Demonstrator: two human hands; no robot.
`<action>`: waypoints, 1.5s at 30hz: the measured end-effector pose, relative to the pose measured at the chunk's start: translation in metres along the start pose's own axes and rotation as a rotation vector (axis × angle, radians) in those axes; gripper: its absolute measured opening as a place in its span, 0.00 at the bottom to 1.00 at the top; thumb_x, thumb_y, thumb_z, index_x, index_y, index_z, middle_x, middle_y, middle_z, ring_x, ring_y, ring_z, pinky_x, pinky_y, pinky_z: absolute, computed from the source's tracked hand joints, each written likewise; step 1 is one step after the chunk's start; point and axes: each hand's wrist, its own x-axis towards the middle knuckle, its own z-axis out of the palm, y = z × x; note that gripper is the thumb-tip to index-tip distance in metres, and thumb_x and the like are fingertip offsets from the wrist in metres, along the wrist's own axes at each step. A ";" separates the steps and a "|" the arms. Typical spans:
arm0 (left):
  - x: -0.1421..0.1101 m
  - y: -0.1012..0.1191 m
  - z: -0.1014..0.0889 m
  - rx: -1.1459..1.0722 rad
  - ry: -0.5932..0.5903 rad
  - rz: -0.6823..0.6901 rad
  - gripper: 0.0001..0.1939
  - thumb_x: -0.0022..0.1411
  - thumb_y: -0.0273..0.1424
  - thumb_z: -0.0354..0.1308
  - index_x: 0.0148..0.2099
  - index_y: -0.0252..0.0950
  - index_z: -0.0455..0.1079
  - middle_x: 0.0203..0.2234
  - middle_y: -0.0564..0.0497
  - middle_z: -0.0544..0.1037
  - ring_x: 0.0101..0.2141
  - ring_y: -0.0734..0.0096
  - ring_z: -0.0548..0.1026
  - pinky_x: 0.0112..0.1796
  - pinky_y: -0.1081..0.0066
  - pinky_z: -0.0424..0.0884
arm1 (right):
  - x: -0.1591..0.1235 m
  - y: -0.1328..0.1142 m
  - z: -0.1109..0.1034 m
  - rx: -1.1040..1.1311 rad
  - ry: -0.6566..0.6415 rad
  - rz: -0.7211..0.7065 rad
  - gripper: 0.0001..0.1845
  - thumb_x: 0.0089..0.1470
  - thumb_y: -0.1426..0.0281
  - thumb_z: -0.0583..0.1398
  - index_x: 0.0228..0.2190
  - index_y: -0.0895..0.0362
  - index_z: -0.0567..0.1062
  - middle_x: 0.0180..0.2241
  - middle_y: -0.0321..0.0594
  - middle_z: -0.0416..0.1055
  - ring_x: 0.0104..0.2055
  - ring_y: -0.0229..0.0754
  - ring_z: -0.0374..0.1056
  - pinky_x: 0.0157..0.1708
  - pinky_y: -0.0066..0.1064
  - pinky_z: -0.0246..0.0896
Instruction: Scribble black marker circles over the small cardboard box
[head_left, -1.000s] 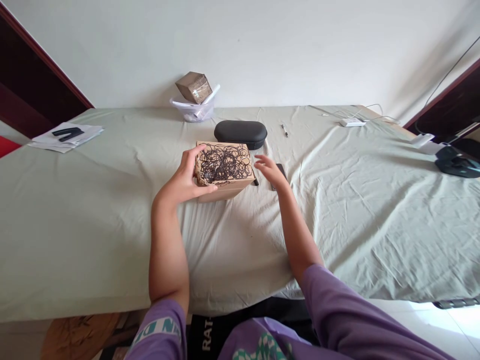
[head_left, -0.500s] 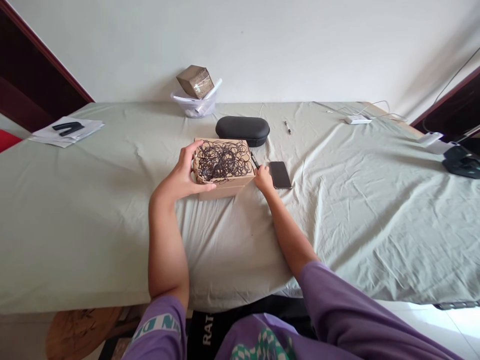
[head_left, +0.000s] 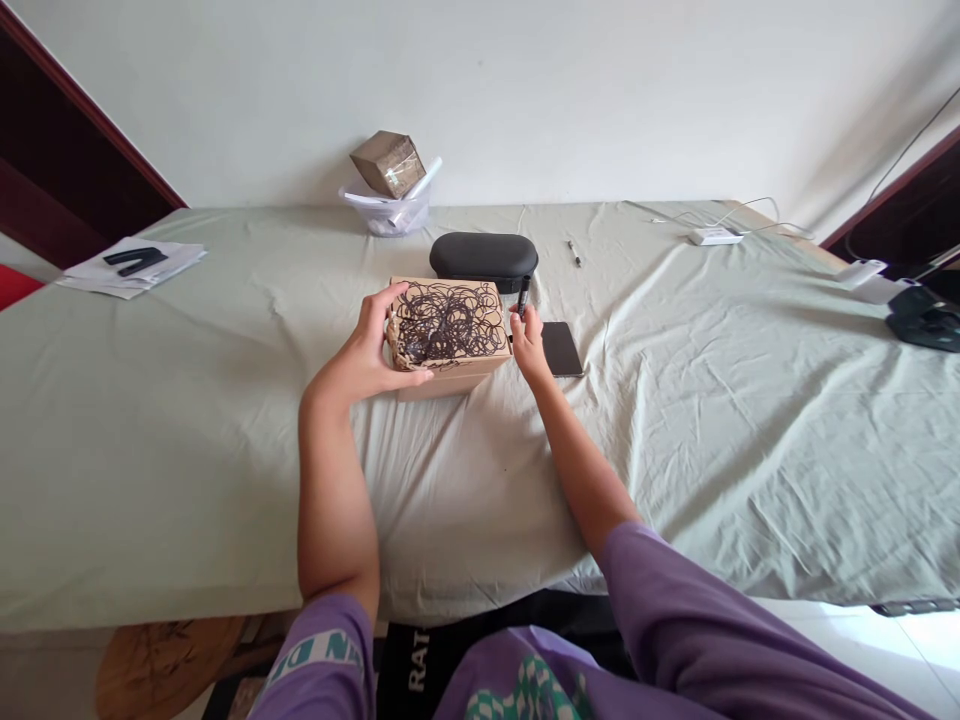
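Observation:
A small cardboard box (head_left: pixel 480 345) stands on the cloth in front of me, its top face covered in looping black scribbles. My left hand (head_left: pixel 375 345) grips the box's left end, thumb along the near edge and fingers over the far edge. At the box's right side, my right hand (head_left: pixel 529 340) is closed around a black marker (head_left: pixel 523 292), which points upward. The marker's lower end is hidden by the hand and the box. Just right of that hand lies a dark smartphone (head_left: pixel 562 348), partly covered by it.
Behind the box lies a black oval case (head_left: pixel 484 255). A pen (head_left: pixel 574 253) rests farther right. A clear plastic tub (head_left: pixel 386 215) holds a brown box (head_left: pixel 388 163). Papers (head_left: pixel 169 262) with a stapler-like black object (head_left: pixel 136 260) lie left; a white power strip (head_left: pixel 715 236) sits back right.
My right hand has lifted slightly, and the marker has swung from slanting beside the box to nearly upright. My left hand and the box stay put.

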 end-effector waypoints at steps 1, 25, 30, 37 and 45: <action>0.000 -0.001 0.001 0.000 -0.001 0.015 0.66 0.53 0.36 0.80 0.82 0.46 0.42 0.76 0.35 0.55 0.76 0.35 0.60 0.77 0.38 0.57 | 0.002 -0.008 -0.007 0.006 0.027 -0.046 0.23 0.74 0.48 0.50 0.49 0.52 0.73 0.51 0.49 0.71 0.58 0.52 0.69 0.69 0.56 0.63; 0.003 0.046 0.031 0.066 -0.085 0.144 0.73 0.48 0.36 0.81 0.83 0.53 0.36 0.77 0.37 0.52 0.76 0.27 0.58 0.74 0.33 0.64 | -0.047 -0.144 -0.047 0.470 -0.074 -0.414 0.04 0.62 0.67 0.60 0.34 0.49 0.74 0.25 0.29 0.68 0.25 0.37 0.62 0.29 0.34 0.59; 0.002 0.046 0.029 0.076 -0.082 0.121 0.74 0.48 0.37 0.83 0.83 0.47 0.36 0.78 0.35 0.51 0.77 0.24 0.56 0.74 0.33 0.63 | -0.046 -0.140 -0.047 0.503 -0.132 -0.455 0.06 0.60 0.72 0.59 0.32 0.50 0.74 0.23 0.28 0.66 0.25 0.38 0.62 0.30 0.34 0.62; 0.003 0.048 0.027 0.075 -0.074 0.122 0.73 0.47 0.34 0.83 0.82 0.44 0.39 0.78 0.34 0.52 0.76 0.25 0.57 0.76 0.35 0.62 | -0.042 -0.138 -0.047 0.410 -0.034 -0.422 0.06 0.61 0.70 0.58 0.31 0.50 0.73 0.24 0.29 0.67 0.25 0.38 0.62 0.30 0.35 0.61; 0.002 0.035 0.025 0.065 -0.086 0.119 0.76 0.47 0.41 0.83 0.83 0.48 0.34 0.77 0.33 0.50 0.78 0.27 0.54 0.75 0.35 0.62 | -0.040 -0.139 -0.050 0.481 -0.197 -0.464 0.13 0.69 0.53 0.63 0.39 0.49 0.76 0.29 0.32 0.75 0.30 0.40 0.72 0.34 0.36 0.70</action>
